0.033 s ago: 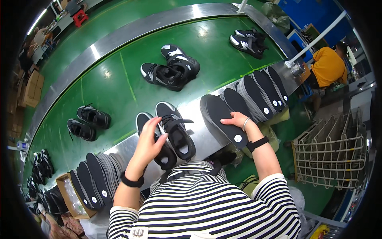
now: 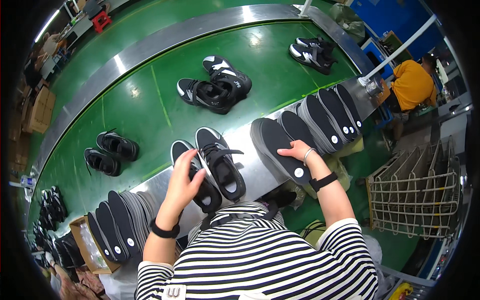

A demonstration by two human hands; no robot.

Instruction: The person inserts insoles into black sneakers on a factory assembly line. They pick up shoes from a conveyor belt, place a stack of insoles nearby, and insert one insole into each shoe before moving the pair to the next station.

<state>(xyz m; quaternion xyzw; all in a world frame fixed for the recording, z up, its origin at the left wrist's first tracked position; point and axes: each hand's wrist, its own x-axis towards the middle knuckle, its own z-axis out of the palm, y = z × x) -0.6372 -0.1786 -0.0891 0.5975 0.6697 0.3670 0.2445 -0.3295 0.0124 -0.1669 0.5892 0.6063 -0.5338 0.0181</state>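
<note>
A pair of black sneakers with silver-grey toes stands on the metal ledge in front of me, toes pointing away. Over the left sneaker (image 2: 209,197) is my left hand (image 2: 180,184), its fingers stretched and its thumb apart; whether it touches the shoe I cannot tell. The right sneaker (image 2: 220,162) has a loose lace hanging to the right. My right hand (image 2: 300,151) grips a stack of black insoles (image 2: 272,140) near the heel end, thumb on top and the other fingers hidden. The top insole bears a round white sticker.
More insole stacks (image 2: 320,120) stand to the right, others (image 2: 122,220) at left beside a cardboard box (image 2: 85,245). Sneaker pairs (image 2: 215,85) rest on the green belt (image 2: 145,95). A wire rack (image 2: 410,200) and a seated person in yellow (image 2: 414,85) are at right.
My left hand has shifted slightly left and down over the left sneaker. The right hand stays on the insoles, whose stack has moved very slightly.
</note>
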